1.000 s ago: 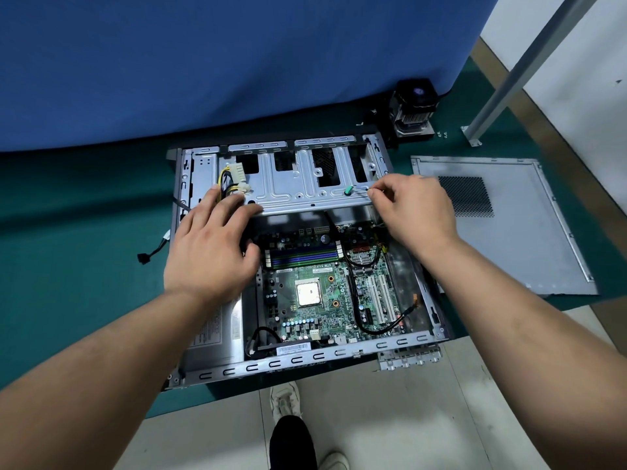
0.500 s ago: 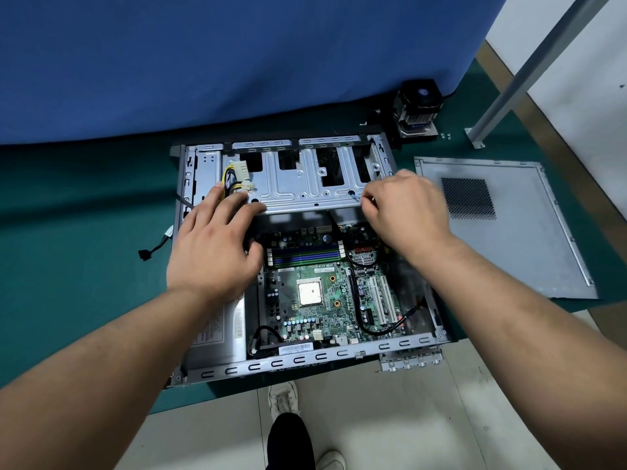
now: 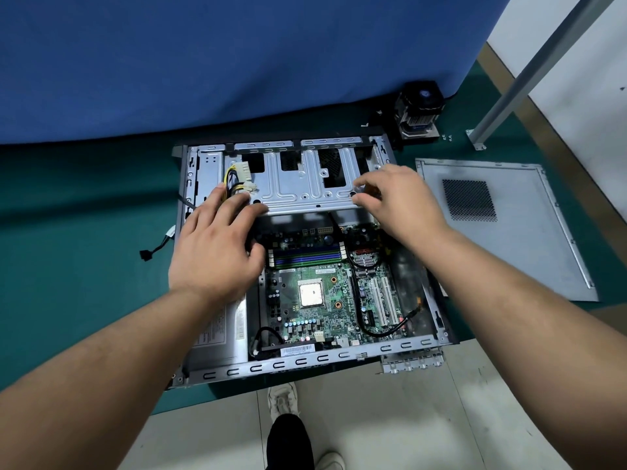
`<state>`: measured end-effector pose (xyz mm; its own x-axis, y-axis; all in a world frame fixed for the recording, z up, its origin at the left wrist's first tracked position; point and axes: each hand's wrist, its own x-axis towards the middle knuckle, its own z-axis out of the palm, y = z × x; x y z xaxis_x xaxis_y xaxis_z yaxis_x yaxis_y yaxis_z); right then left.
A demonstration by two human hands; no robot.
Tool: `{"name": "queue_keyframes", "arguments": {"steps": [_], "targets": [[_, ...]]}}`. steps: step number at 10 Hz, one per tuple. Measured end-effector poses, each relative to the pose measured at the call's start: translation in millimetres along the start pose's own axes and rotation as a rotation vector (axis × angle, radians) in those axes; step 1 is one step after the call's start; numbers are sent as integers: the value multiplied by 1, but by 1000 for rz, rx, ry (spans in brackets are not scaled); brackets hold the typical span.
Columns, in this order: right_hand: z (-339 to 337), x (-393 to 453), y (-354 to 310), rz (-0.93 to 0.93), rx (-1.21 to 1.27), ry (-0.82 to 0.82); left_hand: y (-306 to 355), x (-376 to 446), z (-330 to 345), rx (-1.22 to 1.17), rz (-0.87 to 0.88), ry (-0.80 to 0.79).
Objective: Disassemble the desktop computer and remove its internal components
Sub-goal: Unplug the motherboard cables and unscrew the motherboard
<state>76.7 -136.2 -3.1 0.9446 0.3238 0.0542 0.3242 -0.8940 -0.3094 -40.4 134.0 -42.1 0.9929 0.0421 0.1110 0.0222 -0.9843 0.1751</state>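
Sheet-metal drive cage (image 3: pixel 298 188) (stiff, sharp-edged) wants an edge grip: left hand (image 3: pixel 217 245) lies spread on it, right hand (image 3: pixel 393 201) pinches something small I cannot make out.

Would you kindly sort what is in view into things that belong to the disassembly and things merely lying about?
In the job: computer case, drive cage, motherboard, left hand, right hand.
Lying about: side panel, cooler, loose cable.

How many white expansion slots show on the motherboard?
2: two white slots stand side by side right of the processor, beside the black cable. The arms may hide others.
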Motion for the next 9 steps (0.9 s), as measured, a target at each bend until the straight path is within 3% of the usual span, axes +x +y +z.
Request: {"name": "queue_keyframes", "arguments": {"steps": [4,5,6,7,9], "targets": [[4,-31,21,-81,-180,148,0,0,-1,-3,-2,-8],[-2,-28,14,-35,-126,171,0,1,-1,-3,-2,-11],[-5,-22,8,5,-101,140,1,1,-2,-5,-1,-11],[-7,-5,-4,63,-133,6,1,0,-2,-3,-1,-11],[-6,13,-16,152,-62,-55,1,0,-2,-2,1,-9]]}}
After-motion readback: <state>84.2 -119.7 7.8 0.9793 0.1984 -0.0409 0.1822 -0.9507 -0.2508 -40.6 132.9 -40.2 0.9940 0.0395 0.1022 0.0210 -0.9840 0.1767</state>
